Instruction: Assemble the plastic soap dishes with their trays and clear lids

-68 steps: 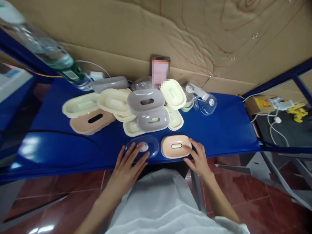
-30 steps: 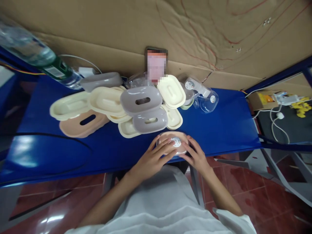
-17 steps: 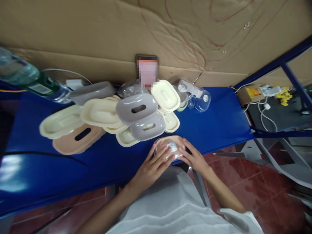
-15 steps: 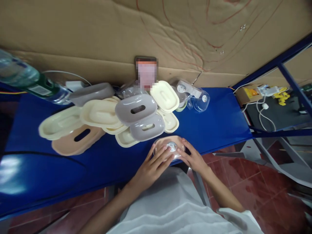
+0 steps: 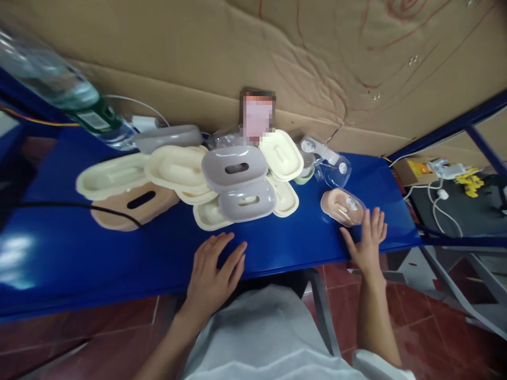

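Note:
A closed soap box (image 5: 343, 206), pink base under a clear lid with a round sticker, sits on the blue table (image 5: 79, 253) at the right. My right hand (image 5: 366, 243) lies open just in front of it, fingers spread, fingertips close to the box but apart from it. My left hand (image 5: 212, 269) rests flat and open on the table's front edge, holding nothing, just in front of a heap of soap box parts (image 5: 222, 179) in cream, grey and pink.
Clear lids (image 5: 330, 161) lie behind the closed box. A phone (image 5: 257, 113) leans on the cardboard wall (image 5: 277, 58). A plastic bottle (image 5: 67, 89) stands at the back left. A black cable (image 5: 59, 206) crosses the table's left. Chargers and cords (image 5: 447, 182) lie at the far right.
Both hands were pressing the clear lid onto the pink base at the table's front. The closed box now sits further right; my right hand has let go and my left hand drew back.

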The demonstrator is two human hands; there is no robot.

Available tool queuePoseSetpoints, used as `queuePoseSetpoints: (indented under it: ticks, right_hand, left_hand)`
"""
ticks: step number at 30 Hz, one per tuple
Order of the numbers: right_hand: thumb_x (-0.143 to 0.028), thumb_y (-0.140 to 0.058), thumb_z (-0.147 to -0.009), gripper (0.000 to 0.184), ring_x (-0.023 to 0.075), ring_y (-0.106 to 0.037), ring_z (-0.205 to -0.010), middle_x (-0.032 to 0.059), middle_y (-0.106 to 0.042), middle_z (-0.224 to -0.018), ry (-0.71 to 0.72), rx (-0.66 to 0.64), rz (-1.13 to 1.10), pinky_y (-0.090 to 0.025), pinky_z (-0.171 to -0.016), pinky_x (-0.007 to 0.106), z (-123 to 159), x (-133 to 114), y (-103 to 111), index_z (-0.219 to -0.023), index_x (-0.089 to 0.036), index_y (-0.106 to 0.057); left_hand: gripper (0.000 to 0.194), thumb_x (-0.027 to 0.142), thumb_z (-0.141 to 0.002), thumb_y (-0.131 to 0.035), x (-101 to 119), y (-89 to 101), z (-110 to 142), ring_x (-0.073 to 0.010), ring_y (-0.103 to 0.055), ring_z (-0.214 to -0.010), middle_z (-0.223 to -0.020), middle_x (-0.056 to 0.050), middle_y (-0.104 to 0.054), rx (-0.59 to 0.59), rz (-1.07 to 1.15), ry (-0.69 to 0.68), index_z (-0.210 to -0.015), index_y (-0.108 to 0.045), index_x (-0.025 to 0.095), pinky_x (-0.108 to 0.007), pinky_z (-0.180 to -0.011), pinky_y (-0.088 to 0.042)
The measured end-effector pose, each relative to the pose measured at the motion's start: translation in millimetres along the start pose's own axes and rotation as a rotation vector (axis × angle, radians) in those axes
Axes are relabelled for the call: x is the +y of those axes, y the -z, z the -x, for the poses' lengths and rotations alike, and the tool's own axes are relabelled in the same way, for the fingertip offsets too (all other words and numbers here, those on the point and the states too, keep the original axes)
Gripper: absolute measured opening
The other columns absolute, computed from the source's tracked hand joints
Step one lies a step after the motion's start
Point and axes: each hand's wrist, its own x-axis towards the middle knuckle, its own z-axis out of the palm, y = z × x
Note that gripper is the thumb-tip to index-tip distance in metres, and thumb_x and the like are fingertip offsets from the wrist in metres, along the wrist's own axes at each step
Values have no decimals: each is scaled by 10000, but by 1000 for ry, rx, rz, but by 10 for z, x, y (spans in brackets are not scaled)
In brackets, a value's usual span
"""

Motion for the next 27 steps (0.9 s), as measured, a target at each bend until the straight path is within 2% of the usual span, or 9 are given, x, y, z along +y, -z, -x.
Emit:
queuePoseSetpoints:
  ticks: [3,4,7,10,12,15,21,24,27]
  right_hand:
    - [-319,-660,-1049,836,385,-337,-1625,143,-328,-1762,-12,83,-140,-319,-1329,591,-190,-615,-165,-1747,-280,-200]
    - [-310,-627,-1065,794,369,-384,-1606,145,-385,-1736,43,27,-195,-354,-1311,582,-241,-891,-226,-1742,-281,-212]
    - [-396,-615,-1072,749,364,-431,-1578,114,-510,-1661,322,-197,-246,-241,-1330,659,-360,-1668,-410,-1724,-331,-253]
    - [-376,-583,-1089,644,312,-505,-1527,77,-622,-1562,438,-306,-296,-127,-1356,637,-449,-2101,-569,-1687,-343,-348]
    - [-300,-565,-1098,513,267,-615,-1413,42,-726,-1419,450,-286,-346,-116,-1360,603,-484,-2186,-617,-1603,-353,-488]
    - [-199,-577,-1084,363,216,-731,-1196,-5,-806,-1200,423,-166,-430,-185,-1338,558,-446,-2162,-542,-1401,-355,-660]
    - [-140,-621,-1048,325,211,-752,-1104,-5,-812,-1095,394,-97,-517,-301,-1271,534,21,-1990,-174,-1302,-332,-689]
    - [-107,-614,-1048,289,199,-739,-1091,5,-806,-1086,388,-110,-496,-305,-1249,512,251,-1828,-150,-1259,-284,-700]
    - [-118,-589,-1065,295,191,-724,-1117,21,-790,-1143,339,-153,-441,-291,-1249,490,353,-1672,-211,-1290,-277,-695]
  left_hand:
    - [334,116,-934,-736,48,-45,-19,-331,-687,-1227,-1322,-168,-672,2,-5,63,-1250,-673,204,-509,-1028,-591]
    - [318,129,-947,-725,59,-36,-32,-330,-682,-1239,-1335,-166,-669,-6,8,101,-1250,-670,209,-504,-1028,-592]
    - [353,160,-971,-705,34,63,-63,-326,-654,-1289,-1396,-167,-643,10,64,233,-1316,-653,217,-498,-1060,-582]
    - [412,191,-968,-715,-107,216,-90,-348,-626,-1321,-1431,-186,-620,99,28,353,-1374,-644,208,-522,-1079,-571]
    - [454,224,-966,-718,-256,300,-134,-374,-605,-1350,-1445,-195,-611,149,-35,401,-1411,-632,206,-556,-1100,-552]
    - [527,247,-982,-682,-527,349,-249,-403,-561,-1421,-1506,-204,-584,179,-135,407,-1498,-580,212,-609,-1167,-489]
    - [576,202,-1024,-495,-997,307,-530,-394,-460,-1542,-1650,-217,-478,107,-104,361,-1599,-473,193,-616,-1239,-407]
    - [554,214,-1047,-442,-976,353,-705,-349,-426,-1576,-1678,-178,-464,88,-61,294,-1600,-476,225,-577,-1280,-363]
    - [525,319,-1066,-503,-760,390,-928,-330,-421,-1585,-1687,-137,-472,59,-55,166,-1589,-491,266,-566,-1305,-318]
